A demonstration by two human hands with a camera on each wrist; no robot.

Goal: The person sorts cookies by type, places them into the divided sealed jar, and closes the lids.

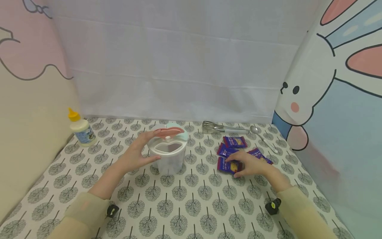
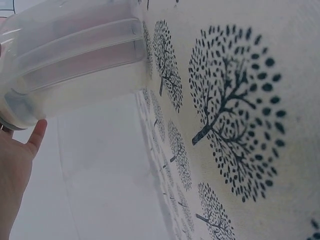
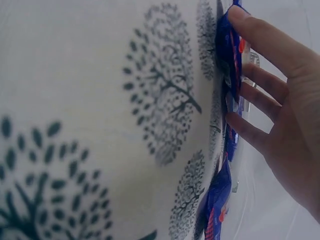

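Note:
A clear plastic canister [image 1: 170, 162] stands upright on the cloth. Its white lid has a pink flap [image 1: 168, 132] raised above a heart-like opening. My left hand [image 1: 135, 154] holds the canister from the left, fingers at the flap and thumb at the near rim; in the left wrist view a digit of that hand [image 2: 15, 165] touches the rim. Several purple snack packets [image 1: 235, 142] lie at the right. Over the nearest packet [image 1: 224, 166] my right hand [image 1: 252, 165] reaches with spread fingers, touching it. The right wrist view shows the thumb on a packet [image 3: 227, 50].
Behind the packets lie metal tongs [image 1: 226, 129] and, farther right, a metal spoon [image 1: 264, 139]. A glue-like bottle [image 1: 84, 132] with a yellow cap stands at the far left. Curtains printed with cartoons hang at the back and sides of the tree-patterned tablecloth [image 1: 191, 205].

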